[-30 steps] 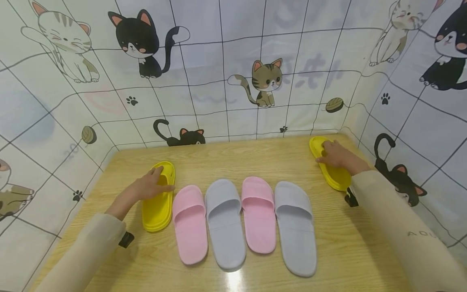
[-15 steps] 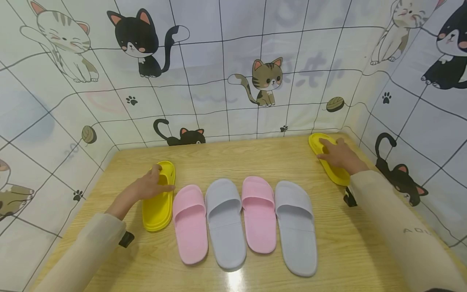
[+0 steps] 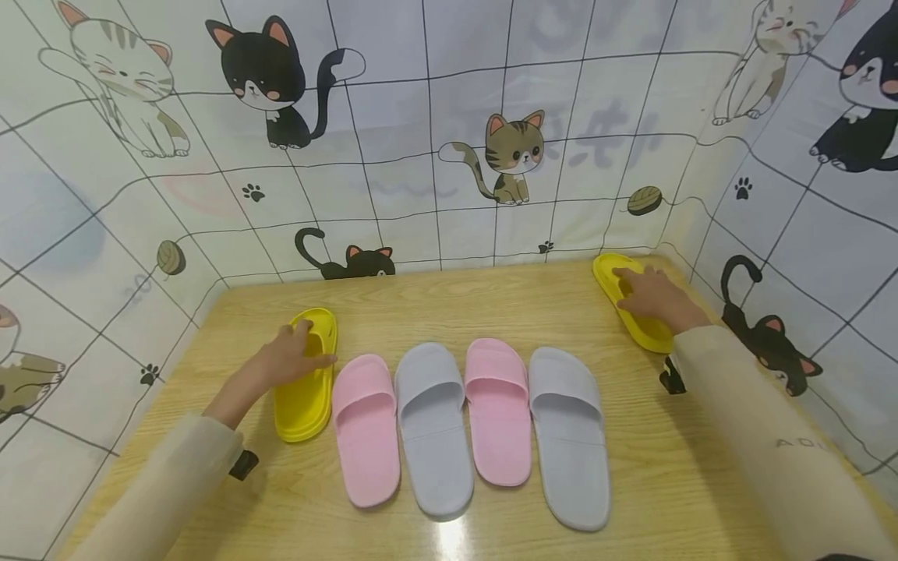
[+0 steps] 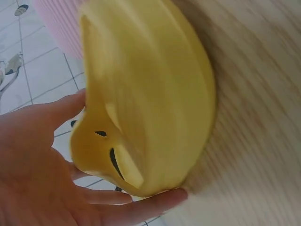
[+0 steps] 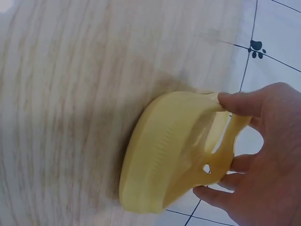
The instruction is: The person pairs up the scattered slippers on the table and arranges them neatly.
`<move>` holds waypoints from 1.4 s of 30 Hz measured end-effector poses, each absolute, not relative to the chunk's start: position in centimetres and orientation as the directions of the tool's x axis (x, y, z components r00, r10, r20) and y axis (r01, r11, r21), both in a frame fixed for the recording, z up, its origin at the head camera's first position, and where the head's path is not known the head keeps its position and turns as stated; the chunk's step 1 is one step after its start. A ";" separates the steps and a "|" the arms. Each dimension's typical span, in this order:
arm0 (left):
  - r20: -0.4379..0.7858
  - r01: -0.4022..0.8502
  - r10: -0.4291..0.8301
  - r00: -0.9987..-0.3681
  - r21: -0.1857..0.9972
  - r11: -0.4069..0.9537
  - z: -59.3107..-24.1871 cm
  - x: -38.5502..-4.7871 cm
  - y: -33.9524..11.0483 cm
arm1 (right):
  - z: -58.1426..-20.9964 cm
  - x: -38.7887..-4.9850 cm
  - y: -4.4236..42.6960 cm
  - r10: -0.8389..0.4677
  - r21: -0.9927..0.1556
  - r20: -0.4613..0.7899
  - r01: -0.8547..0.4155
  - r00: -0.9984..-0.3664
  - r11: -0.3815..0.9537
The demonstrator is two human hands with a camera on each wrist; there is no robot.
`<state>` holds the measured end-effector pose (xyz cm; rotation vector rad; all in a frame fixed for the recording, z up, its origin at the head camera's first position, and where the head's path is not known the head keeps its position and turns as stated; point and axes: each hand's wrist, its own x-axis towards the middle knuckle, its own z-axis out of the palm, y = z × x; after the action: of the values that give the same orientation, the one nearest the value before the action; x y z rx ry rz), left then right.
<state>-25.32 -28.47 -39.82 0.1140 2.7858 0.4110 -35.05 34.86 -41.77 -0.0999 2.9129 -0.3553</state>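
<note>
As the left grip clasps one yellow slide beside a pink slide, the right grip clasps its mate near the far right corner of the counter; both, probably light and flexible, are best held across the strap.

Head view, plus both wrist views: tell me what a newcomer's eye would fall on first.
Likely the left yellow slipper, gripped by the left hand at the left side of the table, and the right yellow slipper, in the right hand near the far right corner. Between them, pink slippers and gray slippers alternate in a row of four. Behind, cartoon cats on the white wall covering stand out.
</note>
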 end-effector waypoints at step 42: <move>-0.389 -0.068 0.038 -0.921 0.254 0.965 -39.6 -24.2 -28.4 | -40.2 -34.3 35.0 -0.171 -0.245 -0.276 -0.103 -0.946 0.964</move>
<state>-24.22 -28.38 -39.64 -0.0220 2.7152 0.3709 -34.27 34.98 -40.24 -0.2005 2.8166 -0.3290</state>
